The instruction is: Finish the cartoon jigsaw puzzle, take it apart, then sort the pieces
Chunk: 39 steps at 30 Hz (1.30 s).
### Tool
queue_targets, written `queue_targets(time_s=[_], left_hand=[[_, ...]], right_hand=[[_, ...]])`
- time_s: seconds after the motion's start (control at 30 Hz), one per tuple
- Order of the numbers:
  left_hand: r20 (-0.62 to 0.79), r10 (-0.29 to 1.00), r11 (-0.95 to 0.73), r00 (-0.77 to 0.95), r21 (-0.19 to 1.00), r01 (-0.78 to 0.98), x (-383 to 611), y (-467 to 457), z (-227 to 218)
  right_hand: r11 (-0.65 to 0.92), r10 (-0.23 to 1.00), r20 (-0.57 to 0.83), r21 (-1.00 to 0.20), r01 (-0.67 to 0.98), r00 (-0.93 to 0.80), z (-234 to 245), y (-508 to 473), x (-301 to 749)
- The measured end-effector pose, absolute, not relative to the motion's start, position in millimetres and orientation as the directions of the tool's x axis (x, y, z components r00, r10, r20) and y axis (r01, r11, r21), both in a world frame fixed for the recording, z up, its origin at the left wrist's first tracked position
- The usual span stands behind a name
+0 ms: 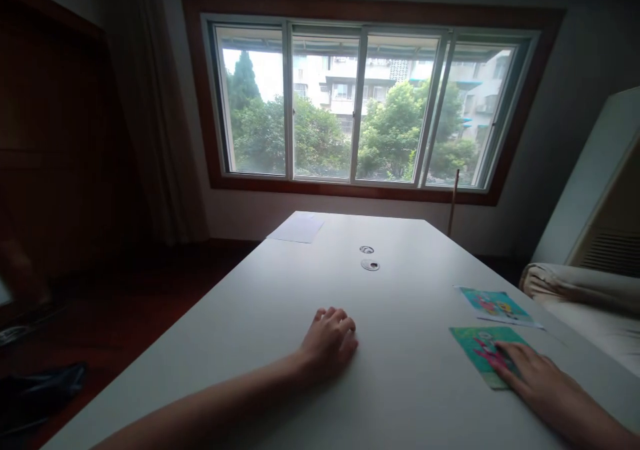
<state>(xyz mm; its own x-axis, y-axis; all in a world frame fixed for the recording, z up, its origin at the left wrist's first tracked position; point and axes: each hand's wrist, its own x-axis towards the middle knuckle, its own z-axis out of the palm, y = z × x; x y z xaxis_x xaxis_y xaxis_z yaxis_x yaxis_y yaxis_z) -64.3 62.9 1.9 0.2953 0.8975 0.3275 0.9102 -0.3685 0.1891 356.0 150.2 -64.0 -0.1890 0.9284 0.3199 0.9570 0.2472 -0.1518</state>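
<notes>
My left hand (330, 341) rests on the white table (260, 333) near its middle. Its fingers are loosely bent and a little apart, and I see nothing in them. On the right side, my right hand (537, 377) lies flat across a green picture sheet (473, 350) with a pink figure on it. The fingers are stretched out over the picture and cover its right part. Just beyond lies a second picture sheet (495, 303), blue-green with pink and yellow figures, apart from the hand.
A white paper sheet (297, 228) lies at the table's far left corner. Two round cable-hole covers (371, 265) sit in the tabletop. A padded seat (590, 297) stands close to the right edge, and a dark bag-like item (43, 393) is on the floor at left.
</notes>
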Motion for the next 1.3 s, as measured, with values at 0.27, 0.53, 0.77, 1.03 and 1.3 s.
queue_targets(time_s=[0.27, 0.53, 0.77, 1.03, 1.3], left_hand=[[0.319, 0.905, -0.364, 0.281, 0.238, 0.900, -61.6, 57.2, 2.2], [0.139, 0.898, -0.439, 0.417, 0.255, 0.861, -66.8, 42.9, 10.4], [0.154, 0.915, -0.403, 0.373, 0.313, 0.860, -73.7, 38.6, 12.5], [0.186, 0.914, -0.401, 0.360, 0.285, 0.871, -77.9, 60.1, 4.5], [0.122, 0.901, -0.433, 0.416, 0.178, 0.884, -66.1, 100.2, 6.5]], right_hand=[[0.538, 0.837, 0.191, -0.123, 0.834, -0.512, -2.4, 144.2, 203.0], [0.583, 0.808, 0.282, -0.262, 0.769, -0.516, -11.4, 144.6, 196.9], [0.561, 0.824, 0.271, -0.271, 0.782, -0.498, -15.1, 144.8, 198.8], [0.671, 0.741, 0.231, -0.301, 0.678, -0.631, -11.8, 138.6, 185.4], [0.759, 0.581, 0.139, -0.449, 0.472, -0.802, 12.4, 201.6, 166.1]])
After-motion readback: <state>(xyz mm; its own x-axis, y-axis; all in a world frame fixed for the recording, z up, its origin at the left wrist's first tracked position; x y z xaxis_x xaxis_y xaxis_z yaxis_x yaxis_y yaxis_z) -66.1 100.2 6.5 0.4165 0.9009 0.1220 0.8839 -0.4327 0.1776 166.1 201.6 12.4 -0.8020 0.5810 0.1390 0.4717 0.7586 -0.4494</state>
